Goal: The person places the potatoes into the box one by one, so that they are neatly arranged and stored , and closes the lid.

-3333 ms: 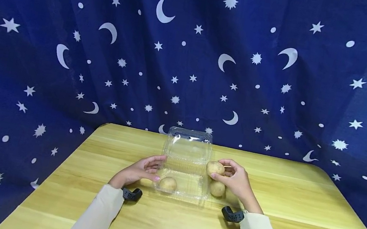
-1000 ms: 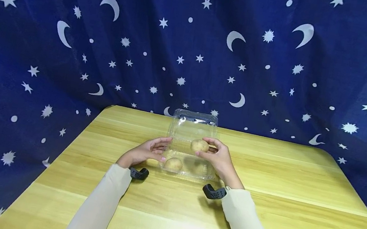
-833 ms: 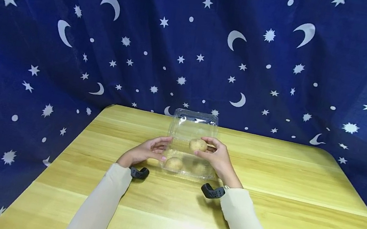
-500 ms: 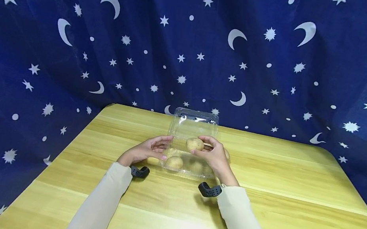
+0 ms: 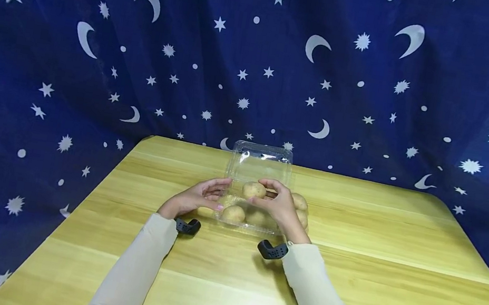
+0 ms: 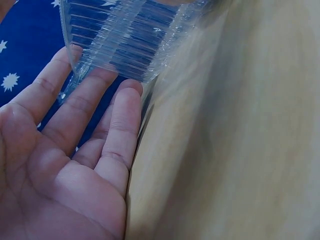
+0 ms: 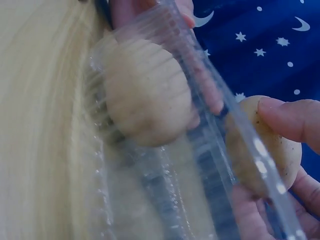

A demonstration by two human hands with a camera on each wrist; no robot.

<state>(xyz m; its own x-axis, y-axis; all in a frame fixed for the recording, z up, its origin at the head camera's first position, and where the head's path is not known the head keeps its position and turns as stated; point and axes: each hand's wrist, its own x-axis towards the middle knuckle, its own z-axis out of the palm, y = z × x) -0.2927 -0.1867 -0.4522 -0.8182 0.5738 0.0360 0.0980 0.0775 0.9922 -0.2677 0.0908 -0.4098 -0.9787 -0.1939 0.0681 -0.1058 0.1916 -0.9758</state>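
My right hand [image 5: 278,203] pinches a potato [image 5: 254,190] between thumb and fingers above the open clear plastic clamshell box [image 5: 261,168]. Another potato [image 5: 233,214] lies in the front left corner of the box's base; in the right wrist view this potato [image 7: 147,92] shows through the ribbed wall. At the box's left side is my left hand [image 5: 196,198], thumb by the front part and the other fingers farther back. Seen from the left wrist, extended fingers [image 6: 125,115] touch the clear wall [image 6: 112,37].
Just right of the box, partly behind my right hand, sit a potato [image 5: 299,201] and a second potato [image 5: 302,219]. The box's lid stands folded back toward the blue curtain [image 5: 192,59]. Everything rests on a wooden table [image 5: 204,285].
My right hand has carried the potato left, from beside the box to over its base, uncovering the potatoes on the right. My left hand stays at the box's side.
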